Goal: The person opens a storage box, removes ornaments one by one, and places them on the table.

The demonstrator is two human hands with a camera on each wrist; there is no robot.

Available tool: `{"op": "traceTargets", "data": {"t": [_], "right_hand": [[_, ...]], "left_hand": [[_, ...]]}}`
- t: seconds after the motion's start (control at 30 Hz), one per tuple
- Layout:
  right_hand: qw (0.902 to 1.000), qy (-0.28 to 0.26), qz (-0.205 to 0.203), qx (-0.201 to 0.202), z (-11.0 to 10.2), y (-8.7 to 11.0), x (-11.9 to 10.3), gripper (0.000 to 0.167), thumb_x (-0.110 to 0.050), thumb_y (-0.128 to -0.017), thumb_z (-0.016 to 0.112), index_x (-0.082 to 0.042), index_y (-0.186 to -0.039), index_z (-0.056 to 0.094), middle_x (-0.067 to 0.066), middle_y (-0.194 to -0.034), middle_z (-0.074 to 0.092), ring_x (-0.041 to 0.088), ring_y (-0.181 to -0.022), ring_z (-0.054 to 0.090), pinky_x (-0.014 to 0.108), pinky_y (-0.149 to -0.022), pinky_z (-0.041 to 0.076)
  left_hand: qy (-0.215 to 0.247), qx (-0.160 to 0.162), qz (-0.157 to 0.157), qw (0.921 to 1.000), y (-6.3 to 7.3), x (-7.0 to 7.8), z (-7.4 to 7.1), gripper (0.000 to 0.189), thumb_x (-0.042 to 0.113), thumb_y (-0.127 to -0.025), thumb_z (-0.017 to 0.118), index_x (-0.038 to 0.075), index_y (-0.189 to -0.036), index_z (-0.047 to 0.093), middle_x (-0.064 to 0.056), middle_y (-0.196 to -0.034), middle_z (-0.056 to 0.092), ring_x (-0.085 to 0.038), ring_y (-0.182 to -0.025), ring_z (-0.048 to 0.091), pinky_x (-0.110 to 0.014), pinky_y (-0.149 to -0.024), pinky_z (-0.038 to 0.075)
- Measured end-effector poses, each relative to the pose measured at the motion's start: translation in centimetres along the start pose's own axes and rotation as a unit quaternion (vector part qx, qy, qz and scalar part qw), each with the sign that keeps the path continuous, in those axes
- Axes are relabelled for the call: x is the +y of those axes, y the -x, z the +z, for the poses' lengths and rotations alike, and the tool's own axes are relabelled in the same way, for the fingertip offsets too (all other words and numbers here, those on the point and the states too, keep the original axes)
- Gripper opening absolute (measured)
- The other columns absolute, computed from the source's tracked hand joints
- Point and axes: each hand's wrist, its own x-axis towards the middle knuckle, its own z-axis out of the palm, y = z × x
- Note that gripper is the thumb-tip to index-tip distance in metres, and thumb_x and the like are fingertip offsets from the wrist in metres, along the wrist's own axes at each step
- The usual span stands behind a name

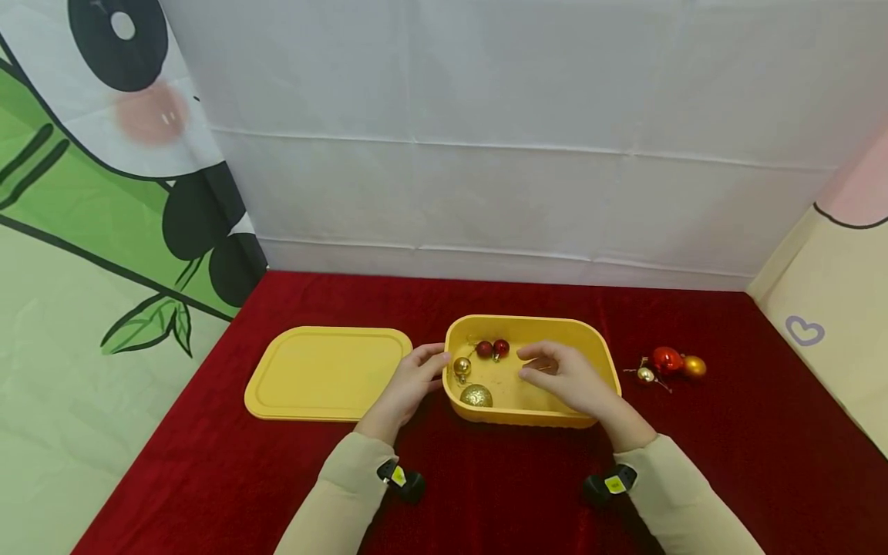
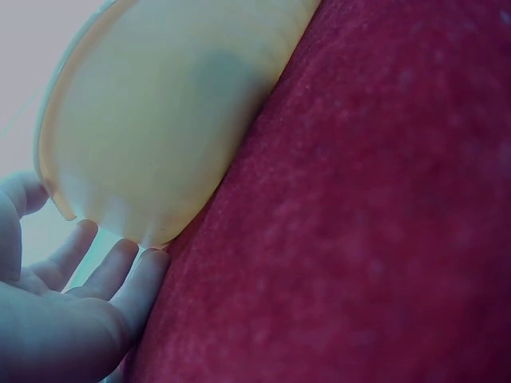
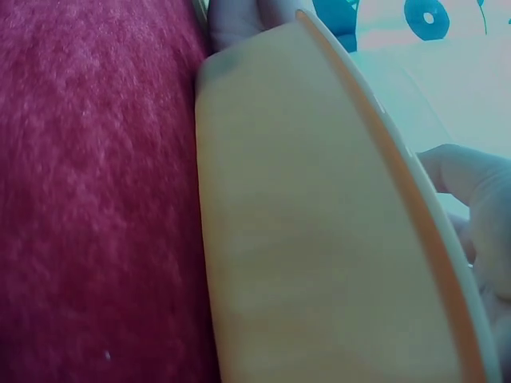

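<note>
A yellow plastic box [image 1: 576, 331] holds two small dark red baubles [image 1: 484, 349], a small gold bauble [image 1: 462, 366] and a larger glittery gold bauble [image 1: 476, 396]. My left hand [image 1: 416, 374] is at the box's left end. In the left wrist view its extended fingertips [image 2: 120, 249] rest against the outer wall [image 2: 152, 136], close over the cloth. My right hand [image 1: 569, 378] reaches over the box's right part, thumb and index finger apart. A brownish patch with a thin gold line shows between those fingers, partly hidden. From the right wrist, the box wall [image 3: 279, 199] covers most of that hand.
The flat yellow lid [image 1: 326, 374] lies left of the box. To its right sit a shiny red bauble [image 1: 667, 360], an orange-gold bauble [image 1: 694, 367] and a small pale gold bauble [image 1: 646, 375]. Dark red cloth [image 1: 499, 486] covers the table, with a white fabric backdrop [image 1: 499, 193] behind.
</note>
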Motion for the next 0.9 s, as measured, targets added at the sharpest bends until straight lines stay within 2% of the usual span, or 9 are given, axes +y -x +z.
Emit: {"op": "traceTargets", "data": {"t": [0.2, 0.5, 0.9], "right_hand": [[0.9997, -0.001, 0.004, -0.025, 0.7, -0.4, -0.7, 0.036, -0.019, -0.087, 0.067, 0.002, -0.115, 0.062, 0.021, -0.113, 0.065, 0.025, -0.096, 0.066, 0.030, -0.082, 0.054], [0.9970, 0.000, -0.015, -0.075, 1.9, -1.1, -1.3, 0.036, -0.023, -0.088, 0.067, 0.001, -0.115, 0.062, 0.018, -0.113, 0.065, 0.023, -0.096, 0.064, 0.029, -0.082, 0.052], [0.9913, 0.012, -0.007, -0.131, 3.2, -2.2, -2.1, 0.039, -0.026, -0.086, 0.069, -0.001, -0.115, 0.062, 0.012, -0.109, 0.067, 0.016, -0.092, 0.064, 0.028, -0.080, 0.053]], "left_hand": [[0.002, -0.001, 0.000, 1.0000, -0.1, 0.0, 0.0, 0.041, 0.025, -0.096, 0.053, 0.004, -0.130, 0.050, -0.017, -0.128, 0.053, -0.025, -0.112, 0.057, -0.038, -0.093, 0.051], [0.002, -0.003, 0.000, 1.0000, 0.0, 0.0, 0.0, 0.044, 0.026, -0.097, 0.052, 0.001, -0.133, 0.047, -0.020, -0.131, 0.051, -0.028, -0.114, 0.056, -0.040, -0.093, 0.051], [0.002, -0.004, 0.005, 1.0000, 0.0, 0.1, 0.0, 0.043, 0.026, -0.095, 0.054, 0.002, -0.131, 0.049, -0.019, -0.129, 0.053, -0.026, -0.113, 0.056, -0.039, -0.093, 0.050]]}}
